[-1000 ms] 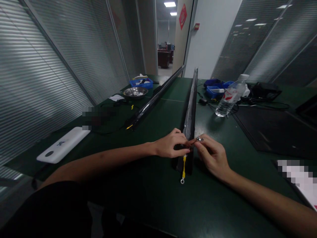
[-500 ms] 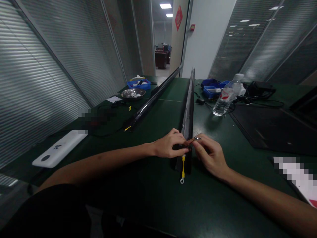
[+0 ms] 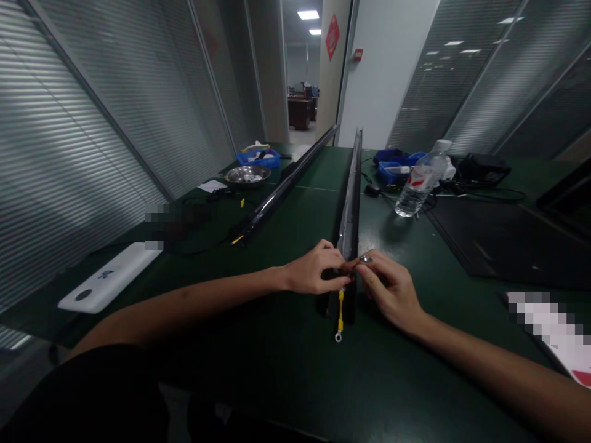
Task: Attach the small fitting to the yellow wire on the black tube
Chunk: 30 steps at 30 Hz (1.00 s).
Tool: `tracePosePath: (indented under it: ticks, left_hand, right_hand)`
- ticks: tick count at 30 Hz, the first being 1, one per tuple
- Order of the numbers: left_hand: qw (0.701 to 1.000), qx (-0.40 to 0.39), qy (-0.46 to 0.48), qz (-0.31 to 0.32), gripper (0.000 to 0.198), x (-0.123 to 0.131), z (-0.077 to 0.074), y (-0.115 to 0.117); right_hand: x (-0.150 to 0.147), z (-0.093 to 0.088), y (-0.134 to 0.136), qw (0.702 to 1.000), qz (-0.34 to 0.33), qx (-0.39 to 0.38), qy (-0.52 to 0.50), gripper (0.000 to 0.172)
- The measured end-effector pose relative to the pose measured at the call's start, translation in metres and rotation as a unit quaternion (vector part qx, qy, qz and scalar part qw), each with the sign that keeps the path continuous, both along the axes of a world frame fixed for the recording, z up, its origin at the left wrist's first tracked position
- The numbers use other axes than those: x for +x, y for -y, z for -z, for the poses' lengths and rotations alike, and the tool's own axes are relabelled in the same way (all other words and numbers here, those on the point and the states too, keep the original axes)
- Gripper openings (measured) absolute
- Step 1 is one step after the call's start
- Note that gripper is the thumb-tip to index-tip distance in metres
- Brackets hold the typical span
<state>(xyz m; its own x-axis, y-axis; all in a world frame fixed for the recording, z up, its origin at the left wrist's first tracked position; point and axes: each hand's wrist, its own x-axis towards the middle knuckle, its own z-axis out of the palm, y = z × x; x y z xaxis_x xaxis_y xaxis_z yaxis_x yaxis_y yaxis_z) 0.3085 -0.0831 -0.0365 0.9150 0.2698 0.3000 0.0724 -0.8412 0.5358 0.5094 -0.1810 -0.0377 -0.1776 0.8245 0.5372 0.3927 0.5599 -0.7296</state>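
Observation:
A long dark channel-shaped rail (image 3: 351,209) lies on the green table, its near end between my hands. My left hand (image 3: 314,271) lies over the rail's left side near that end, thumb and fingers curled in; what they grip is hidden. From the right, my right hand (image 3: 391,288) pinches a small shiny metal piece (image 3: 366,259) between thumb and fingers. The fingertips of both hands nearly meet above the rail. Below them, a short yellow wire (image 3: 340,307) with a ring terminal (image 3: 338,337) sticks out toward me.
A second dark rail (image 3: 281,191) lies to the left. Beyond are a metal bowl (image 3: 248,176) and a blue tray (image 3: 272,162). A water bottle (image 3: 418,187), blue bins (image 3: 390,175) and a black mat (image 3: 498,240) are at right; a white device (image 3: 111,277) lies left.
The view has shifted very slightly. Both hands keep nearly the same place and grip, with the right fingers a touch further left along with the metal piece.

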Motion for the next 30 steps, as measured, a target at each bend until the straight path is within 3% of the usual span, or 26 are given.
tracePosePath:
  ticks: [7,13,23,30]
  left_hand:
    - [1.0,0.003,0.012,-0.004,0.019,0.0,0.0,0.0]
    - [1.0,0.009,0.021,0.004,0.016,0.001,0.001,0.001]
    - [1.0,0.004,0.01,-0.002,0.018,0.001,0.0,0.0]
    - [1.0,0.017,0.019,0.008,0.015,0.001,0.001,-0.001]
  right_hand:
    - [0.001,0.006,-0.002,0.997,-0.039,-0.05,-0.054,0.023]
    - [-0.001,-0.004,0.001,1.0,0.005,0.011,0.001,0.023]
    - [0.002,0.004,-0.002,0.999,-0.019,-0.035,-0.035,0.024]
    - [0.0,0.0,0.0,1.0,0.007,0.002,0.003,0.022]
